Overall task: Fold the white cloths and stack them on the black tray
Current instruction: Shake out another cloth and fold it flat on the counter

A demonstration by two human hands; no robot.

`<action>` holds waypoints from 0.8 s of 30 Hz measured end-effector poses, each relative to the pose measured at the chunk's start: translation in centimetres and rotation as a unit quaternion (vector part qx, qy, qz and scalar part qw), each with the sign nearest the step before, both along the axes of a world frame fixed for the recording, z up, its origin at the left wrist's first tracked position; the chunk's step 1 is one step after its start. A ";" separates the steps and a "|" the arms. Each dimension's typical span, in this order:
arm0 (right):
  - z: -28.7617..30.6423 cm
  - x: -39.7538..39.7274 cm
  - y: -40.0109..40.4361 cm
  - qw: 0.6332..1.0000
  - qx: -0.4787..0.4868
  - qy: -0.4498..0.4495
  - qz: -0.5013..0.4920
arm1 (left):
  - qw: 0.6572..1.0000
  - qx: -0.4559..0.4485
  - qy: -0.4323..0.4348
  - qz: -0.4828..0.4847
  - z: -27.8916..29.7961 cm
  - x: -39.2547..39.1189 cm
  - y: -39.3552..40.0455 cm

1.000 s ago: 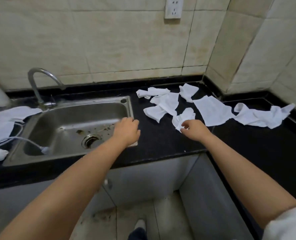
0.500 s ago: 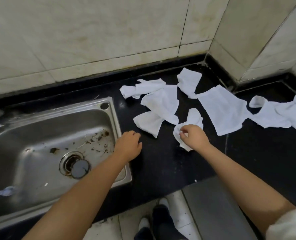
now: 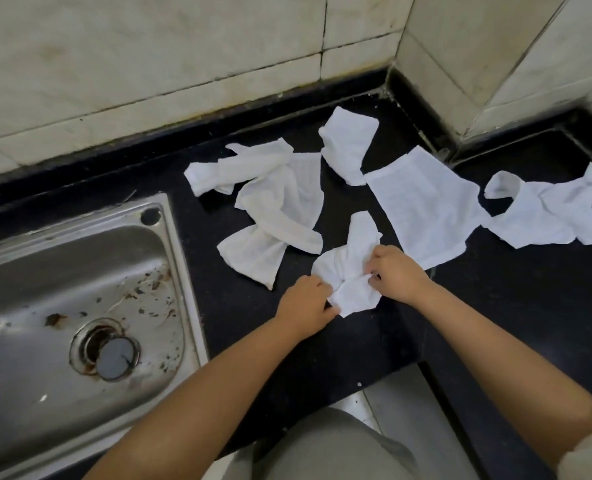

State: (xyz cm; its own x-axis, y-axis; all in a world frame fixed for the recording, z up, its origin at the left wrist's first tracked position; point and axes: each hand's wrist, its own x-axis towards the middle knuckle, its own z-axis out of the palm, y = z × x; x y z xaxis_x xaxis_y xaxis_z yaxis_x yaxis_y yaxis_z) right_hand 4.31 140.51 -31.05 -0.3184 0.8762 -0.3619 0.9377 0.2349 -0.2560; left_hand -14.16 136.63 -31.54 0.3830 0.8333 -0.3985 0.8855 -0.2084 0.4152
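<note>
Hands [image 3: 306, 301] [image 3: 396, 273] grip one of seven cloths [image 3: 348, 271].

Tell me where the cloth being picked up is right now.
In the head view, the crumpled cloth lies centre, near the counter's front edge, gripped between left hand and right hand.

No legible text, label, brand, number or sign anywhere in view.

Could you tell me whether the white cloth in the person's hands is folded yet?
Not yet: the crumpled cloth is bunched unevenly on the black counter, pinched by the left hand and right hand.
</note>
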 end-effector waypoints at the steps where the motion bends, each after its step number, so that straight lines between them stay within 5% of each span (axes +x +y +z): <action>1: -0.3 0.2 0.1 1.000 0.003 0.013 -0.001 | 1.000 -0.004 -0.006 0.014 -0.3 0.5 0.1; 7: 0.3 2.3 -2.3 0.986 0.021 0.163 -0.042 | 0.990 -0.025 -0.129 0.045 0.1 1.9 0.2; 12: 6.1 3.6 -6.4 0.996 0.038 0.033 -0.076 | 0.974 0.007 -0.222 -0.041 4.9 -0.5 0.9; 15: 10.0 4.7 -9.5 0.985 0.057 0.047 -0.157 | 0.966 0.066 -0.242 -0.055 8.9 -1.2 1.4; 20: 14.8 7.9 -16.8 0.923 0.070 0.163 -0.340 | 0.946 0.095 -0.292 -0.106 12.7 2.4 0.7; 24: 16.3 11.4 -21.7 0.857 0.167 0.125 -0.471 | 0.937 0.033 -0.316 -0.147 13.9 9.6 -1.3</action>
State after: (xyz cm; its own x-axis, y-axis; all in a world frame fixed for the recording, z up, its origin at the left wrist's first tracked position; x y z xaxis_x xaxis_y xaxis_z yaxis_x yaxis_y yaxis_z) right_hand 15.70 118.83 -14.73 0.5564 0.8284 -0.0648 0.6767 -0.4970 -0.5431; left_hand -4.56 135.29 -17.64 0.7416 0.6700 0.0347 0.3674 -0.4489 0.8146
